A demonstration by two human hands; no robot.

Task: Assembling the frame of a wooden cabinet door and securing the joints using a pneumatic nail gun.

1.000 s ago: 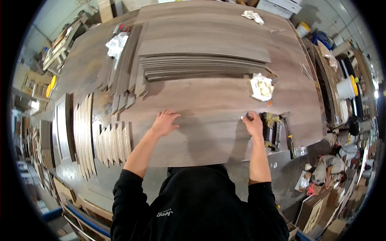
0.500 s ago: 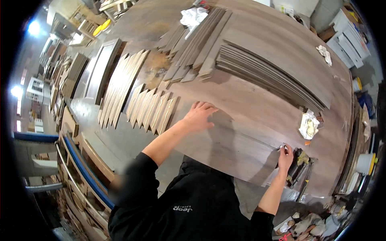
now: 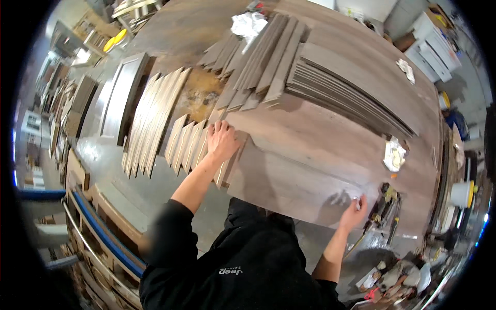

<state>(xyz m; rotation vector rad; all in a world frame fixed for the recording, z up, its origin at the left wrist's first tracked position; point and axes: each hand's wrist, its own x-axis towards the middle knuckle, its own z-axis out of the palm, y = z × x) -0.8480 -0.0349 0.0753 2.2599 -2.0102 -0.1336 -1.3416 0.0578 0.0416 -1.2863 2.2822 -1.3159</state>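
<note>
Right hand (image 3: 354,212) at the near edge of the big panel (image 3: 310,160), fingers curled around something small and pale (too small to tell what); grip looks closed. Tools (image 3: 385,206) lie just beside it on the bench (image 3: 170,31).

Left hand (image 3: 223,140) spread flat, palm down, on the panel's left corner, touching the nearest of the short strips (image 3: 188,144) fanned beside it.

Panel lies flat, bare over most of its face, a crumpled rag (image 3: 394,154) near its right end.

Beyond: longer strips (image 3: 150,119) fanned to the left, a framed door (image 3: 121,95) past them, a stack of long boards (image 3: 351,90) on the far side, more strips (image 3: 263,57) and a white rag (image 3: 249,23) further off.

Judgement: sorting of strips appears largely done; the panel itself shows no visible work yet, so that step looks early.
</note>
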